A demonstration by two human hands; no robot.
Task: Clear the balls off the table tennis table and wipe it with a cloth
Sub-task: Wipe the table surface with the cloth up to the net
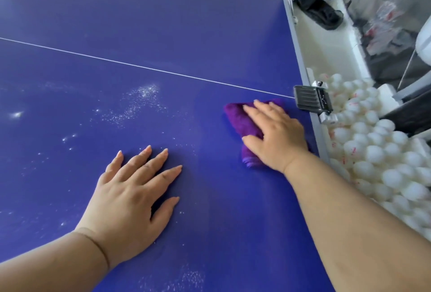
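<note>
One purple cloth point(245, 124), folded, lies on the blue tabletop point(163, 23) near its right edge, just below the single white line point(149, 69). The right hand point(277, 133) rests flat on the cloth; its grip is spread, fingers straight, pressing down, with cloth showing beyond the fingertips and below the thumb. The left hand point(133, 196) lies palm-down on the bare tabletop, fingers apart, holding nothing. White dust specks point(142, 98) mark the surface. Beside the table, white balls point(377, 152) lie heaped, too many to count; their red print is unreadable. One black net clamp point(312, 101) grips the edge.
</note>
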